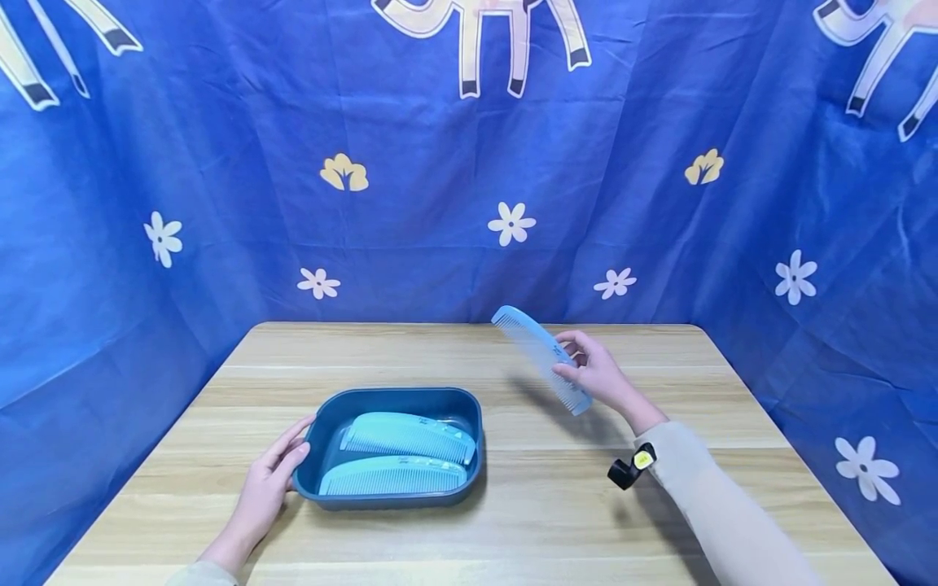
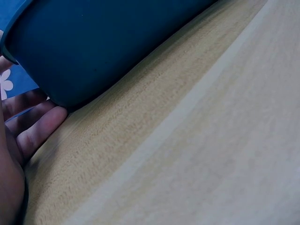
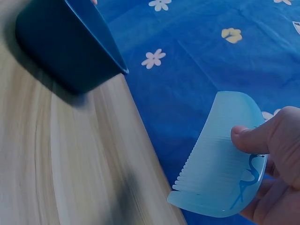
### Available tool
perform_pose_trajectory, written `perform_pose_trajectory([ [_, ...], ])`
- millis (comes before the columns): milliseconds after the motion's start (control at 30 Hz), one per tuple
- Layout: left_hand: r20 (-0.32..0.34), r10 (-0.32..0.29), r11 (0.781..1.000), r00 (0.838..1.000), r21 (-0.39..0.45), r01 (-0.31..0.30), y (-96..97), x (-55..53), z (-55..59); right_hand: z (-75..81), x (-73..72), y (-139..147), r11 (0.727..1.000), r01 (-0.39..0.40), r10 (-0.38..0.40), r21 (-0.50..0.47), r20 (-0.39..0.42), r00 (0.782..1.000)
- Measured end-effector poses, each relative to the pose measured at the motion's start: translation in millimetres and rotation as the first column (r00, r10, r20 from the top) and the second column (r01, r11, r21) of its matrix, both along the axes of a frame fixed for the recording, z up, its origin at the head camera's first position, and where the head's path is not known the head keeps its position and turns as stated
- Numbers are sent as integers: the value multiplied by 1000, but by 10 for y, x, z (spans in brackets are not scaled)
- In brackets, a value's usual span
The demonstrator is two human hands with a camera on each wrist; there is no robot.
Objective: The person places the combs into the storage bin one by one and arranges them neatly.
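Note:
A light-blue comb (image 1: 538,346) is held up in the air by my right hand (image 1: 589,370), thumb on one face near its spine. In the right wrist view this comb (image 3: 220,154) shows a dark blue printed mark under the thumb, its teeth facing the bin. My left hand (image 1: 271,476) holds the left end of a dark blue plastic bin (image 1: 469,484), thumb at the rim. Seen from the left wrist, its lower fingers (image 2: 44,126) touch the bin's bottom corner. Inside lie two similar combs, the rear one (image 1: 406,435) and the front one (image 1: 396,476), side by side.
The bin stands on a pale wood-grain table (image 1: 542,529) with rounded back corners. Blue fabric (image 1: 425,268) printed with flowers and animal legs hangs behind and along both sides. A black strap device (image 1: 632,466) sits on my right wrist.

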State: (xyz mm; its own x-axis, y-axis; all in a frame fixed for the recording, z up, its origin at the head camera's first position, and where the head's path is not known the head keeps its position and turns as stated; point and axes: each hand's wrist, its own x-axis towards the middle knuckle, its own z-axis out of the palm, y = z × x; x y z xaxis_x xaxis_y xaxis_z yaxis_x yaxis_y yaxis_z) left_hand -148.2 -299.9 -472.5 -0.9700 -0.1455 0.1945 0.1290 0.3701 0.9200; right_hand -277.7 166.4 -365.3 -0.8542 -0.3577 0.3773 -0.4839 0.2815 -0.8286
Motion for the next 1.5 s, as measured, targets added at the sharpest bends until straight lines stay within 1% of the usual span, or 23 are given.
perform_pose_trajectory([
  [133,1,2,1000,1000,-4,-2,-8,1,11,57,63,-114,1000,-11,11,10,12,1000],
  [267,3,0,1000,1000,-4,0,-12,2,7,73,115,-200,999,-33,33,4,-2,999],
  [367,2,1,1000,1000,-7,-1,-11,4,4,91,172,-263,998,-59,59,3,-12,998],
  [500,-2,1,1000,1000,-2,-1,-14,10,8,108,244,-361,995,-95,95,18,-6,995],
  [600,-1,-3,1000,1000,5,3,-9,5,4,107,284,-434,992,-120,120,25,12,993],
  [800,12,8,1000,1000,-15,-8,-9,-2,0,136,362,-600,986,-166,163,33,62,985],
  [967,7,4,1000,1000,-8,-4,-19,-4,-5,148,407,-737,978,-203,201,40,58,978],
  [1100,8,2,1000,1000,-10,-2,-17,3,0,148,421,-846,974,-224,222,38,50,974],
  [1333,21,7,1000,1000,-25,-7,-11,-2,14,-44,292,-1018,969,-243,241,37,62,969],
  [1500,23,2,1000,1000,-32,-1,-19,-3,11,-88,305,-1145,965,-259,256,52,47,965],
])
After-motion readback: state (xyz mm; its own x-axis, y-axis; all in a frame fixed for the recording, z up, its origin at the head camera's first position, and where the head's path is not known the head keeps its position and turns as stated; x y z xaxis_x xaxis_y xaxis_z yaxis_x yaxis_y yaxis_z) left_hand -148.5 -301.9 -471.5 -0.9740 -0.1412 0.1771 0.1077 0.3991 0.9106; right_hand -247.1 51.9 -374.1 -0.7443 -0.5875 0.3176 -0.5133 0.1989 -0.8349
